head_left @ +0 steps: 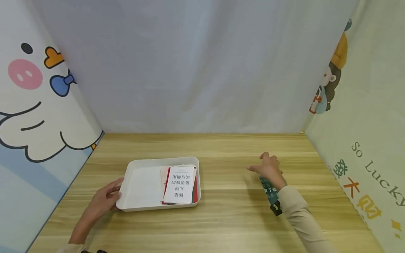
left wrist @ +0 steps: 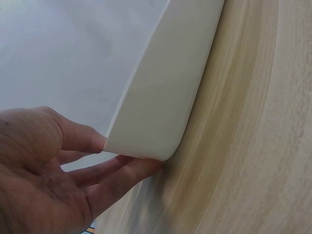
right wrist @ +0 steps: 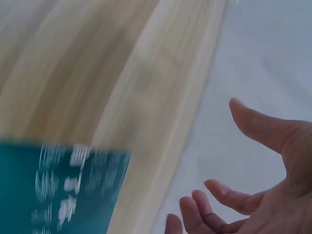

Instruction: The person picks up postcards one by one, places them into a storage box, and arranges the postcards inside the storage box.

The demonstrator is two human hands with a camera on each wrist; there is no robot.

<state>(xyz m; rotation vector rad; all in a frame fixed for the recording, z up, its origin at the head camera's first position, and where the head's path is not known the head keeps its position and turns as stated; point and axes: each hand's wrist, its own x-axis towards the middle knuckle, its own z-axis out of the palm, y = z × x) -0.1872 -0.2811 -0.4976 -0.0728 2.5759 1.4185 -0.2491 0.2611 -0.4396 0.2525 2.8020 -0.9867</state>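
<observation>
At the left end of a white tray [head_left: 139,186], my left hand [head_left: 102,199] holds the end wall. The left wrist view shows the thumb at the rim of the tray [left wrist: 151,107] and the fingers of the left hand [left wrist: 63,170] lower down against it. Several cards [head_left: 179,186] lie stacked in the tray's right part, a white one with black characters on top. Over on the right, my right hand [head_left: 269,170] hovers with spread fingers above a dark green card [head_left: 271,192], partly hidden by hand and sleeve. In the right wrist view, the right hand [right wrist: 263,180] holds nothing, beside the green card [right wrist: 58,190].
The wooden table [head_left: 221,225] carries the tray and the green card. A plain pale cloth [head_left: 202,70] hangs behind it. Printed cloths stand at both sides, a cartoon one [head_left: 41,105] at left and a lettered one [head_left: 364,147] at right.
</observation>
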